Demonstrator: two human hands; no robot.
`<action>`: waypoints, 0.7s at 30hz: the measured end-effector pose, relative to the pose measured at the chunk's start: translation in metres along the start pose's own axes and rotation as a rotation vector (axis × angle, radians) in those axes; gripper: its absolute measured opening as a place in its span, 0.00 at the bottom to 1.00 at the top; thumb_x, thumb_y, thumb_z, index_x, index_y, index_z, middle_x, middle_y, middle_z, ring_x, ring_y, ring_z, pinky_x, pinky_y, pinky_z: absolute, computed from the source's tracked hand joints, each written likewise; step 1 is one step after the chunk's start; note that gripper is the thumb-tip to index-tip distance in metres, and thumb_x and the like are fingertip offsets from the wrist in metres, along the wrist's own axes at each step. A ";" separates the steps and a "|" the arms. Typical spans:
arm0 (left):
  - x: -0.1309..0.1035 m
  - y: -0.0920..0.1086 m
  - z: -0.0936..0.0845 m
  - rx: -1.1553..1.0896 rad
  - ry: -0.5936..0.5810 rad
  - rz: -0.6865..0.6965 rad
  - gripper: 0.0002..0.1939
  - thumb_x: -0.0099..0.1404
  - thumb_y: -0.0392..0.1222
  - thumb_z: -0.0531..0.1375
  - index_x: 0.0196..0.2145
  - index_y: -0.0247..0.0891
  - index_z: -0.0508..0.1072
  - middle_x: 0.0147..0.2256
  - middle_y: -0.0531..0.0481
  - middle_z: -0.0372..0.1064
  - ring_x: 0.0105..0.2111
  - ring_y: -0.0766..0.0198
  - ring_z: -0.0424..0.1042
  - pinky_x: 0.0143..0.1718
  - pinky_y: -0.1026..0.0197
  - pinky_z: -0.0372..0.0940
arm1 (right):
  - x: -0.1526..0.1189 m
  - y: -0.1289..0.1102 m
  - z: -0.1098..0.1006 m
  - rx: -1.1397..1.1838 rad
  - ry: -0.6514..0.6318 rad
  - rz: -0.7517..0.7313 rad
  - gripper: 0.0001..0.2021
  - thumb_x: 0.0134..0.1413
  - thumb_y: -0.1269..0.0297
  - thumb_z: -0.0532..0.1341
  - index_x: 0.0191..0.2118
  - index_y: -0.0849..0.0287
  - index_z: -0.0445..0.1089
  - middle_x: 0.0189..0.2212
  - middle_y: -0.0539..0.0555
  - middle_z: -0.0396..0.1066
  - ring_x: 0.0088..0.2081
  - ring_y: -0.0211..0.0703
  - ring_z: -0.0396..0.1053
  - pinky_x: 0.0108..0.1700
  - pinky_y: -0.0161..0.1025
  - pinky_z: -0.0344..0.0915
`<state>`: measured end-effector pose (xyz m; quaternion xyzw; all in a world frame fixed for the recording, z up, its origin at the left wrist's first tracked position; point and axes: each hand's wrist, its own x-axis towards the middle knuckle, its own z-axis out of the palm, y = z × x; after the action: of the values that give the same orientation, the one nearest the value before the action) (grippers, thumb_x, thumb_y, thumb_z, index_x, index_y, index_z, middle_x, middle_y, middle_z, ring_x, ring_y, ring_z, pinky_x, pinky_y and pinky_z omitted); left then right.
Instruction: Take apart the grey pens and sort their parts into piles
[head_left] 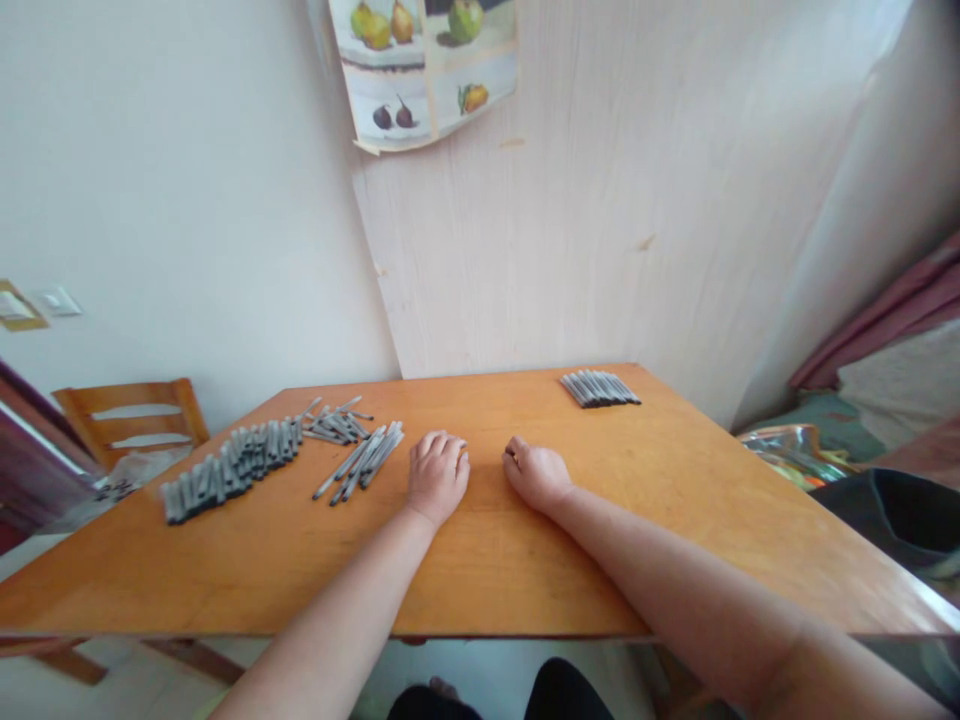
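Observation:
My left hand rests palm down on the table, fingers forward and slightly bent, with nothing seen in it. Across a small gap, my right hand lies on the tabletop curled into a loose fist; no object sticks out of it. Just left of my left hand is a small bundle of grey pens with dark ends, lying slantwise. Behind that bundle sits a jumbled heap of similar pens. Farther left, a long row of pens lies side by side. A neat row of pens is at the back right.
The orange wooden table meets the wall at its back edge. A wooden chair stands beyond the left side. To the right are a black open container and a clear plastic bag. Fruit pictures hang on the wall.

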<state>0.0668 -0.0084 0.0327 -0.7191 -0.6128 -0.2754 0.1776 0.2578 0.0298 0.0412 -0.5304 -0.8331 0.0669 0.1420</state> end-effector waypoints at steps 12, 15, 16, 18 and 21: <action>-0.005 0.011 -0.005 0.150 -0.068 -0.010 0.09 0.66 0.40 0.52 0.37 0.40 0.71 0.40 0.43 0.68 0.46 0.54 0.60 0.47 0.51 0.53 | -0.004 -0.002 0.010 -0.096 0.059 -0.042 0.21 0.67 0.55 0.41 0.51 0.60 0.64 0.40 0.61 0.75 0.40 0.47 0.73 0.38 0.39 0.60; -0.005 0.012 -0.004 0.172 -0.072 -0.016 0.09 0.66 0.40 0.52 0.37 0.39 0.71 0.40 0.42 0.68 0.46 0.54 0.60 0.47 0.51 0.53 | -0.005 -0.003 0.010 -0.106 0.058 -0.033 0.21 0.67 0.55 0.41 0.52 0.60 0.63 0.40 0.61 0.75 0.41 0.48 0.73 0.38 0.39 0.60; -0.005 0.012 -0.004 0.179 -0.072 -0.016 0.09 0.66 0.40 0.52 0.37 0.39 0.72 0.40 0.42 0.68 0.46 0.53 0.60 0.47 0.51 0.53 | -0.006 -0.004 0.010 -0.108 0.060 -0.031 0.21 0.67 0.55 0.41 0.53 0.60 0.63 0.40 0.61 0.75 0.41 0.47 0.73 0.38 0.39 0.60; -0.005 0.012 -0.004 0.189 -0.070 -0.011 0.09 0.66 0.40 0.52 0.36 0.38 0.72 0.39 0.42 0.68 0.45 0.53 0.60 0.46 0.50 0.53 | -0.007 -0.004 0.010 -0.108 0.066 -0.035 0.21 0.67 0.56 0.42 0.54 0.60 0.62 0.40 0.61 0.75 0.41 0.47 0.73 0.39 0.38 0.60; -0.006 0.013 -0.003 0.199 -0.061 -0.025 0.10 0.66 0.41 0.52 0.35 0.38 0.71 0.39 0.42 0.68 0.45 0.53 0.60 0.45 0.50 0.53 | -0.007 -0.003 0.010 -0.103 0.068 -0.043 0.20 0.67 0.56 0.42 0.55 0.60 0.61 0.40 0.61 0.75 0.42 0.48 0.73 0.39 0.39 0.59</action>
<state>0.0781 -0.0170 0.0328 -0.6983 -0.6512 -0.1933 0.2257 0.2547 0.0225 0.0314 -0.5209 -0.8414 0.0027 0.1440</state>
